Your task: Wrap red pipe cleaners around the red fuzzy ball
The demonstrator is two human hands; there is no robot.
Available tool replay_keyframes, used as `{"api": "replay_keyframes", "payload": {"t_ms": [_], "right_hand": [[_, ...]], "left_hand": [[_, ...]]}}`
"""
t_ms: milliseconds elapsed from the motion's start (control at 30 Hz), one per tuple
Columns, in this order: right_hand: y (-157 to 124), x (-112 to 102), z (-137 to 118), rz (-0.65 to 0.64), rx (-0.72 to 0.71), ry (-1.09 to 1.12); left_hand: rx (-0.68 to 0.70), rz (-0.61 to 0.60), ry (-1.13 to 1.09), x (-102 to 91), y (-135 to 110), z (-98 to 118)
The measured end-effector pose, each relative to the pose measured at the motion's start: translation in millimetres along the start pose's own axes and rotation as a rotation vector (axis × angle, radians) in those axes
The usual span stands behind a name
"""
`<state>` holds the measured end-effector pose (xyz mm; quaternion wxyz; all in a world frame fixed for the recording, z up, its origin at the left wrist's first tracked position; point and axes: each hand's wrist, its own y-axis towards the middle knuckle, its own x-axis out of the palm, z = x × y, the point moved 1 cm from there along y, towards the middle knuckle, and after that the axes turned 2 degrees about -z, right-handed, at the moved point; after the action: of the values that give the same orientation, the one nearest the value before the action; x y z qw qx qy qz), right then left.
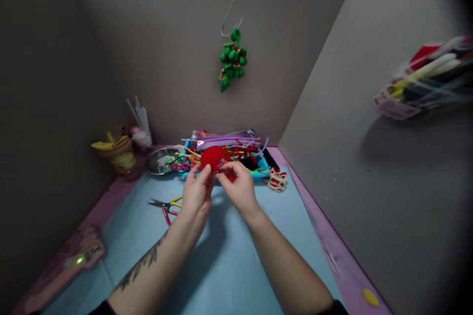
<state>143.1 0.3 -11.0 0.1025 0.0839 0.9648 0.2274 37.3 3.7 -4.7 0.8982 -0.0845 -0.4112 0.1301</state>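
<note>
Raised above the work mat is a round red fuzzy piece (213, 158), which looks made of chenille stems. My left hand (197, 191) grips it from the lower left, thumb in front. At its lower right edge, my right hand (239, 188) pinches with thumb and forefinger; some red shows between those fingers, but the exact part they hold is partly hidden. Scissors (167, 205) with one yellow and one red handle lie open on the mat beside my left wrist. Directly behind the hands, a blue tray (263, 173) holds many coloured chenille stems (236, 141).
A metal bowl (159, 162) stands left of the tray, a small beaded-looking face ornament (276, 180) right of it. At left are a pot (121, 156) and a pink glue gun (86, 251) with a green light. Grey panels enclose the mat (229, 266); a green ornament (232, 59) hangs behind.
</note>
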Motion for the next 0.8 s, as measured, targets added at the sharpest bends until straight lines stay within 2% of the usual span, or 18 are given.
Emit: {"api": "replay_keyframes", "payload": {"t_ms": [100,167,300,400,467,567,633,700,800], "right_hand": [[-2,0,4,0.036,-0.153,-0.234],[-1,-1,10,0.029,-0.187,-0.305],[7,-8,22,0.037,-0.15,-0.381],[14,-16,28,0.066,-0.098,-0.383],[18,-22,27,0.074,-0.088,-0.367],[19,-27,23,0.054,-0.112,-0.335],[19,-28,19,0.014,-0.146,-0.316],[19,-28,16,-0.027,-0.178,-0.303],[17,-27,13,-0.024,-0.181,-0.315]], "left_hand": [[-0.02,-0.034,0.017,-0.6,0,-3],[-0.051,-0.063,0.042,-1.0,0,-4],[-0.164,-0.124,0.104,-1.8,1,-2],[-0.244,-0.226,0.27,-3.0,3,3],[-0.204,-0.291,0.44,-4.6,6,7],[-0.035,-0.325,0.57,-7.1,12,10],[-0.013,-0.329,0.53,-8.4,15,10],[-0.068,-0.336,0.448,-8.8,17,9],[-0.081,-0.346,0.388,-7.7,16,8]]}}
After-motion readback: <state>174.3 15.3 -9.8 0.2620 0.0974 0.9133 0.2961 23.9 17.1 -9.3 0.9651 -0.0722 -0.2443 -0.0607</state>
